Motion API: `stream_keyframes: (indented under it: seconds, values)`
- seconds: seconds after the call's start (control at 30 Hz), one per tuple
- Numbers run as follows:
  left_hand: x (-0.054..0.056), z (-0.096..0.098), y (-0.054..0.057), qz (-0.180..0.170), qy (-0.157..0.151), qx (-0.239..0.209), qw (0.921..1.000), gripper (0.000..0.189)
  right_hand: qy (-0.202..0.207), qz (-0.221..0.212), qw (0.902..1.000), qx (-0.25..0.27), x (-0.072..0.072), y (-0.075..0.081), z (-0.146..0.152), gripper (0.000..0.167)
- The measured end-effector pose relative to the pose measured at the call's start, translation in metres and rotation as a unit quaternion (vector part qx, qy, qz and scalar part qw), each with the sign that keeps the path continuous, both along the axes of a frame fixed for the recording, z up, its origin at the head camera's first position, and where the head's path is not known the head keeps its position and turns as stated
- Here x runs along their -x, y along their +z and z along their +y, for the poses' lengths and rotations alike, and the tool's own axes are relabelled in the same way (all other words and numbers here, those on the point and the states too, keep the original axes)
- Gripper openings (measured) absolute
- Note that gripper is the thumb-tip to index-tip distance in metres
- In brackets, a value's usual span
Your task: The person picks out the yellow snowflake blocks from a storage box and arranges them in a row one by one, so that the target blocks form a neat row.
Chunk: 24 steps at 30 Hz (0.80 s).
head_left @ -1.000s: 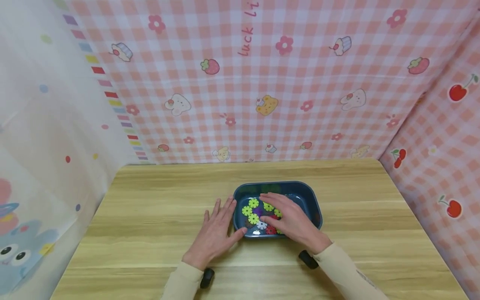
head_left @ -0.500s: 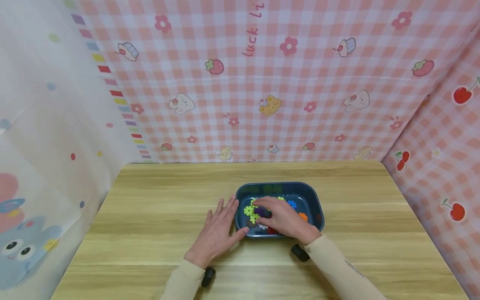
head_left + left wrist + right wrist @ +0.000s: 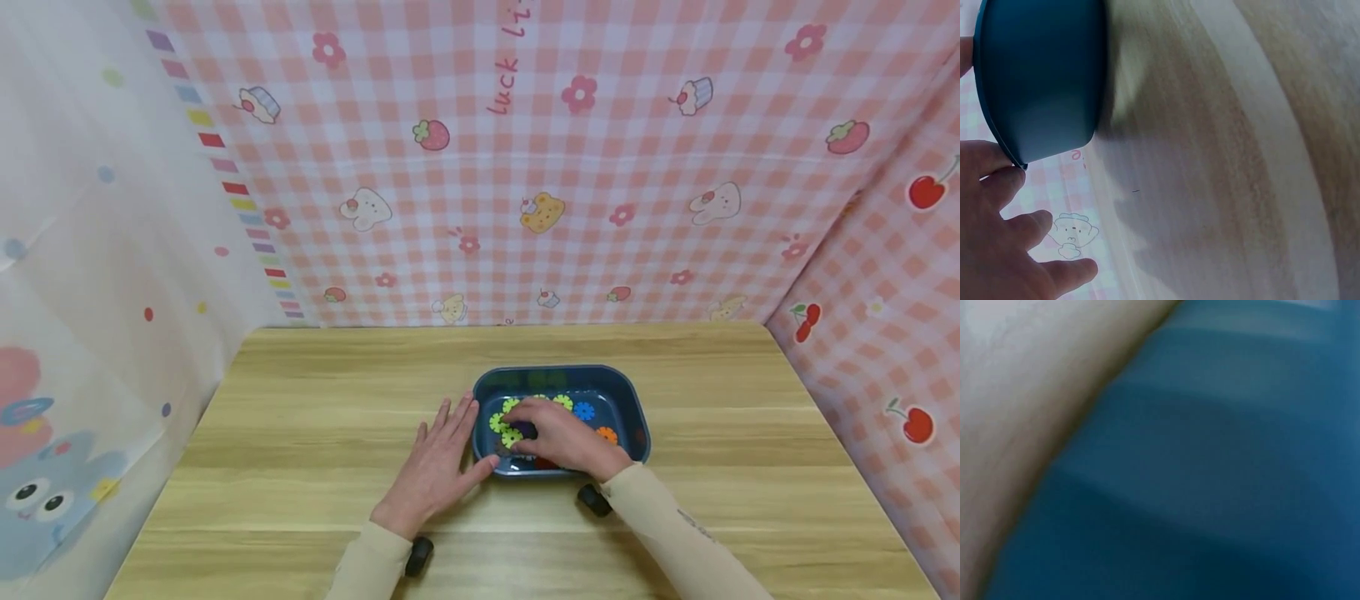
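Observation:
A dark blue plastic basin (image 3: pixel 611 383) on the table holds several toothed plastic snowflake discs. Light green discs (image 3: pixel 563 403), a blue disc (image 3: pixel 584 410) and an orange disc (image 3: pixel 607 436) show around my right hand (image 3: pixel 566 437). That hand reaches into the basin, its index finger and thumb bent and apart beside a green disc (image 3: pixel 512 437). My left hand (image 3: pixel 431 471) lies spread at the basin's left end, fingertips at the rim. The left wrist view shows its fingers (image 3: pixel 1069 276) fanned out by the basin wall (image 3: pixel 1041 81). The right palm hides other discs.
The basin stands on a wood-grain table (image 3: pixel 315 417). A pink checked cloth (image 3: pixel 480 183) hangs behind the back edge, with a white patterned cloth (image 3: pixel 112 250) at left and a cherry-print cloth (image 3: pixel 885 350) at right. Black wrist cameras (image 3: pixel 595 500) sit under both wrists.
My right hand has moved left and lower in the basin, uncovering the blue and orange discs. My left hand keeps its place at the rim. The head view has shifted slightly.

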<state>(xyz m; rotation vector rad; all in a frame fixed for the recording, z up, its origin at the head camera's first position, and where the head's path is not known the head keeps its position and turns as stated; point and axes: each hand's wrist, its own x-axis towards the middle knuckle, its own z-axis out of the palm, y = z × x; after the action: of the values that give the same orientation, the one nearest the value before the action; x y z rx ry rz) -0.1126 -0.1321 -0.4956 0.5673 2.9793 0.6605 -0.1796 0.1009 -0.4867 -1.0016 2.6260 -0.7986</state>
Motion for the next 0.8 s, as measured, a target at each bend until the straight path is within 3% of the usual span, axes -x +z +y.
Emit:
stream_keyframes:
  seconds: [0.8]
  values:
    - [0.0008,0.0018,-0.0005,-0.01,0.005,-0.008,0.9999,0.087,0.002,0.001,0.9993,-0.037,0.0072,-0.0092,-0.003,0.036]
